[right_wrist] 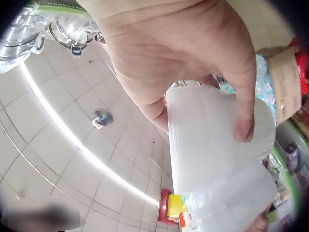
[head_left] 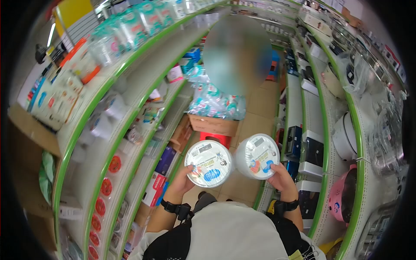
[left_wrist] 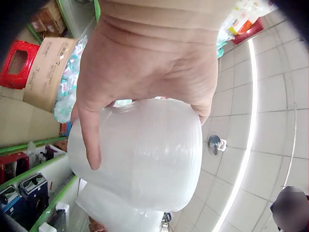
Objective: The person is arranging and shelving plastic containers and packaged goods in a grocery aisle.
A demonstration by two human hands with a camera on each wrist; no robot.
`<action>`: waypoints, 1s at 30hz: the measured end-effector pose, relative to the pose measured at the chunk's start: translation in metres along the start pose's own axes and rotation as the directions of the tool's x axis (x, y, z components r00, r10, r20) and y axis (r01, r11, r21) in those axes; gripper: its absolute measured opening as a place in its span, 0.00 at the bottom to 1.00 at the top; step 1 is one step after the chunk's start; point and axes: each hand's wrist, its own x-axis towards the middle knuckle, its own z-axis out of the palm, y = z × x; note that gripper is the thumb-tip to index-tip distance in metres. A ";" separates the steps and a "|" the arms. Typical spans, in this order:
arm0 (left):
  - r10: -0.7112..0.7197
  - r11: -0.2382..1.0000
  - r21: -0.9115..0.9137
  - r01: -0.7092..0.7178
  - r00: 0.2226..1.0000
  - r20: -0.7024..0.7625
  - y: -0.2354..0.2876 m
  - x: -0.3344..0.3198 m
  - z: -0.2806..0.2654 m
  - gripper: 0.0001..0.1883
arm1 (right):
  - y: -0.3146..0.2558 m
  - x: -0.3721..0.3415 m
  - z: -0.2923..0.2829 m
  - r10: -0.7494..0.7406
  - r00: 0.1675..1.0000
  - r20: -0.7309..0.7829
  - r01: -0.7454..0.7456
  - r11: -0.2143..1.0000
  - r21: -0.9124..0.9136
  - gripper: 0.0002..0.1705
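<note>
My left hand (head_left: pixel 183 180) grips a film-wrapped stack of white plastic bowls (head_left: pixel 209 152) with a printed round label on top. In the left wrist view its thumb and fingers spread round the wrapped sides. A similar wrapped stack of bowls (head_left: pixel 259 152) is in my right hand (head_left: pixel 282 178), tilted slightly toward the first. The thumb lies along this stack's side in the right wrist view, while the other fingers are partly hidden behind it. Both stacks are held up in front of the body, side by side.
Green-edged shelves (head_left: pixel 143 93) line the left side and more shelves (head_left: pixel 323 130) the right, with a pink colander (head_left: pixel 342 195) on them. Ahead in the aisle, a cardboard box (head_left: pixel 212 125) of plastic-wrapped goods stands over a red crate (head_left: pixel 216 139). A blurred person (head_left: pixel 236 52) is beyond.
</note>
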 end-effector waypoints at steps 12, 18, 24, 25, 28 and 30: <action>-0.304 0.953 0.087 0.291 0.918 0.253 -0.001 0.339 0.049 0.37 | -0.134 0.098 -0.100 -0.303 0.869 -0.390 0.319 0.947 -0.025 0.33; -0.381 0.921 0.025 0.389 0.885 0.266 0.022 0.472 0.114 0.36 | -0.198 0.170 -0.126 -0.309 0.813 -0.493 0.403 0.910 0.095 0.32; -0.376 0.919 -0.006 0.394 0.882 0.285 0.022 0.579 0.130 0.37 | -0.274 0.249 -0.187 -0.284 0.858 -0.427 0.385 0.907 0.171 0.33; -0.375 0.911 -0.062 0.407 0.883 0.283 0.022 0.595 0.132 0.37 | -0.287 0.266 -0.198 -0.275 0.861 -0.428 0.377 0.910 0.173 0.33; -0.304 0.945 -0.040 0.325 0.916 0.262 0.017 0.649 0.134 0.37 | -0.326 0.319 -0.228 -0.246 0.869 -0.429 0.341 0.927 0.158 0.33; -0.240 0.966 -0.038 0.258 0.936 0.256 0.012 0.683 0.136 0.37 | -0.354 0.355 -0.258 -0.236 0.894 -0.381 0.299 0.948 0.113 0.33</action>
